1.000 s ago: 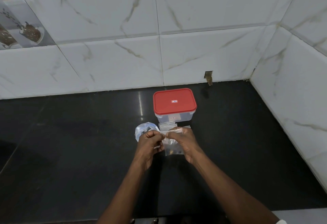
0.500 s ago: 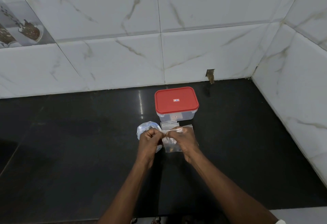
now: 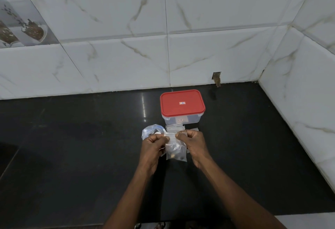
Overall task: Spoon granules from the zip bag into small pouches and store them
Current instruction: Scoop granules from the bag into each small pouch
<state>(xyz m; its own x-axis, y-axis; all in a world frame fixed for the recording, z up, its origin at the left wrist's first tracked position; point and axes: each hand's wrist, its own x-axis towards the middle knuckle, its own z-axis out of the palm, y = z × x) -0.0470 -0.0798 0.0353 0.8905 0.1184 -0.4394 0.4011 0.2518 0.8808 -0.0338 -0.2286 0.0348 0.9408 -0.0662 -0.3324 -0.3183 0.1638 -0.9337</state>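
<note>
Pouch (image 3: 176, 150), small rectangle of thin clear plastic, hangs upright betw. 2 hands, just above counter (image 3: 72, 147). L hand (image 3: 154, 147) pinches its top strip at left end, fingers curled in. R hand (image 3: 193, 142) pinches same strip at right end. Few brown granules (image 3: 174, 155) sit in its wrinkled bottom. Behind L hand lies zip bag (image 3: 151, 131), crumpled clear film w/ blue strip. Flat clear spares (image 3: 175, 127) lie just right of it, in front of box (image 3: 181, 119): rectangular, rounded corners, see-thru walls, red lid (image 3: 182, 103) on. Counter is glossy black stone.
</note>
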